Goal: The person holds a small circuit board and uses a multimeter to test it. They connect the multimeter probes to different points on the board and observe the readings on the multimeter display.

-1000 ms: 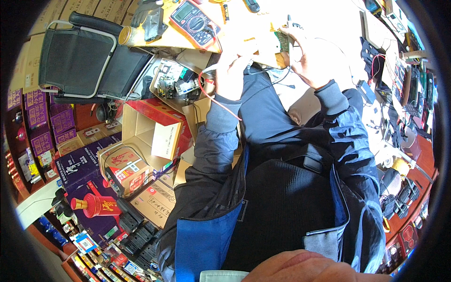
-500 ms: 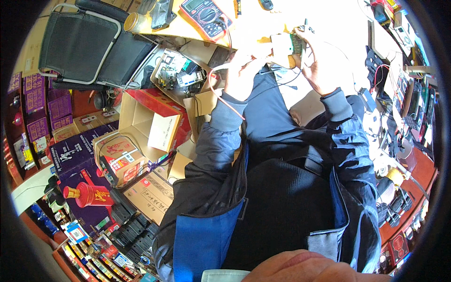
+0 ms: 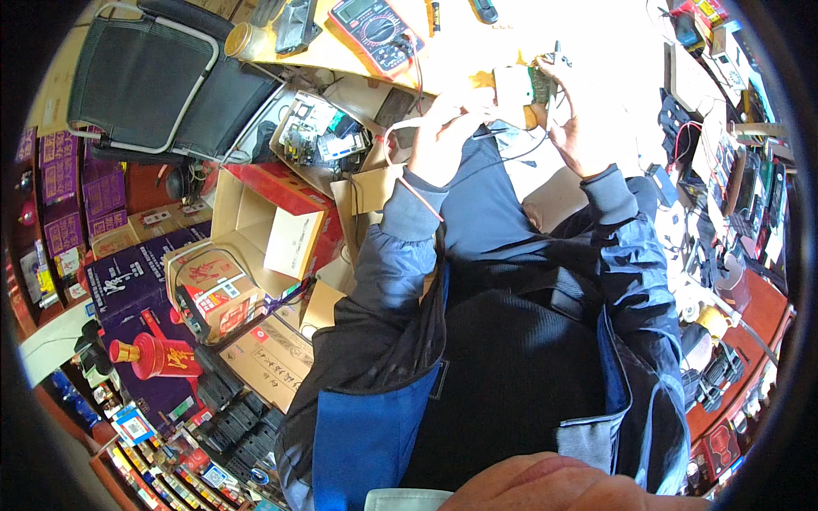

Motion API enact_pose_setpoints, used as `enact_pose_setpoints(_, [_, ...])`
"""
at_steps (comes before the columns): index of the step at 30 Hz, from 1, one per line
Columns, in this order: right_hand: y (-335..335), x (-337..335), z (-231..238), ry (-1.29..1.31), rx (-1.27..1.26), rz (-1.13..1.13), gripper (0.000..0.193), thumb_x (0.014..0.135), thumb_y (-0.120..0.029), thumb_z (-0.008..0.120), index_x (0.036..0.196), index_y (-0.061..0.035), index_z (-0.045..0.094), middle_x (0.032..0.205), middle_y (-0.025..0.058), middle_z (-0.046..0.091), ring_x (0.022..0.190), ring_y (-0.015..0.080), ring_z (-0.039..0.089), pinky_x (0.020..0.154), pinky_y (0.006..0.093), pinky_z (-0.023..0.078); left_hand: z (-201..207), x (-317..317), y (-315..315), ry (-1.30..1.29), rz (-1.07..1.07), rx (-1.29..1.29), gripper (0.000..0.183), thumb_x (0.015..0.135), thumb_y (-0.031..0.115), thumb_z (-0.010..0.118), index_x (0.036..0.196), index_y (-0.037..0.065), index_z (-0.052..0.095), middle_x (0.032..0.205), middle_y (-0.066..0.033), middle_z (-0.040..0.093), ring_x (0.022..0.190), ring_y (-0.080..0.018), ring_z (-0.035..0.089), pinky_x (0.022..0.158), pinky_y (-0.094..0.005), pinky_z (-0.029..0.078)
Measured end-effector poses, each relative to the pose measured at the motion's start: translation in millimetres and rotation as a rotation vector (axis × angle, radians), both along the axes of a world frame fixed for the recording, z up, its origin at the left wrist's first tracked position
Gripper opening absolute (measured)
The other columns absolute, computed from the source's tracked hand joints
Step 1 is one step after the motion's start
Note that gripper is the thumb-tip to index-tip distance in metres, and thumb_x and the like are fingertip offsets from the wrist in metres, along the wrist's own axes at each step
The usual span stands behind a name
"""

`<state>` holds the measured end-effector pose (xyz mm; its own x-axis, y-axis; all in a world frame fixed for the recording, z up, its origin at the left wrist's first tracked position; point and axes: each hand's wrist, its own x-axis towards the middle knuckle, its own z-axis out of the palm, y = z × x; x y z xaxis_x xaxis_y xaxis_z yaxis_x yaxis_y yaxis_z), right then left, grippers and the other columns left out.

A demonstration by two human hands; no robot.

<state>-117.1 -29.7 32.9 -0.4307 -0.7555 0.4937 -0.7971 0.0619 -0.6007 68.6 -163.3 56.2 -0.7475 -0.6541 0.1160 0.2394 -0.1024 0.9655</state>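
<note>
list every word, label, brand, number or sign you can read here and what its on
I don't copy printed words or brands, so each line says only where print shows.
Red bottle with gold cap: large gold characters.
Large purple carton: pale characters.
Flat brown cardboard box: dark characters, too small to read surely.
Digital multimeter: dial markings, too small to read.
Green circuit board: no legible marks.

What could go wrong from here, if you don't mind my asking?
The red lead loops across the left cuff, so an arm movement might snag it. Strong glare washes out much of the tabletop around the green circuit board by the right hand, so small details could be missed. The jar sits near the tabletop's edge and could perhaps be knocked off.
</note>
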Motion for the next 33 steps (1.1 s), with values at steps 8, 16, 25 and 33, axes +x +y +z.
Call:
enact_pose_setpoints(8, [7.4, -0.8, 15.7, -0.006, 0.09, 0.034, 0.062, 0.082, -0.003, 0.064, 0.141, -0.0093, 0.048, 0.141, 0.0166, 0.053, 0.132, 0.0338, 0.049, 0.112, 0.0444, 0.038, 4.7, -13.1, -2.8, -0.101, 0.149, -0.126, 0.014, 0.095, 0.003, 0.061, 0.108, 0.0, 0.062, 0.1, -0.006, 0.064, 0.087, -0.0118, 0.059, 0.077, -0.0251, 0.049])
enact_pose_setpoints(16, [20.7, 12.9, 0.1, -0.61, -0.086, 0.087, 0.049, 0.095, -0.016, 0.058, 0.142, -0.0072, 0.047, 0.139, 0.0157, 0.054, 0.128, 0.0324, 0.053, 0.108, 0.0411, 0.042, 5.6, -21.7, 11.9, -0.058, 0.25, -0.022, 0.012, 0.095, 0.006, 0.06, 0.106, 0.002, 0.064, 0.096, -0.0038, 0.059, 0.088, -0.0134, 0.055, 0.081, -0.0275, 0.046])
enact_pose_setpoints(25, [31.0, 18.6, 1.2, -1.016, -0.127, -0.009, 0.033, 0.105, -0.019, 0.049, 0.125, 0.0018, 0.062, 0.112, 0.0126, 0.067, 0.103, 0.0193, 0.063, 0.094, 0.0314, 0.049, 5.3, -24.0, 15.3, -0.095, 0.271, -0.073, 0.018, 0.096, 0.006, 0.058, 0.111, 0.0, 0.064, 0.105, -0.0064, 0.062, 0.094, -0.0154, 0.057, 0.084, -0.0285, 0.047])
enact_pose_setpoints(33, [24.1, 22.9, 9.2, -0.88, -0.168, 0.1, 0.037, 0.106, -0.022, 0.048, 0.127, 0.0063, 0.058, 0.101, 0.0121, 0.067, 0.098, 0.0177, 0.062, 0.093, 0.0306, 0.047, 1.7, -29.8, 18.3, -0.07, 0.3, -0.166, 0.022, 0.097, 0.009, 0.058, 0.116, 0.0, 0.063, 0.105, -0.0069, 0.062, 0.093, -0.0148, 0.058, 0.082, -0.0269, 0.047])
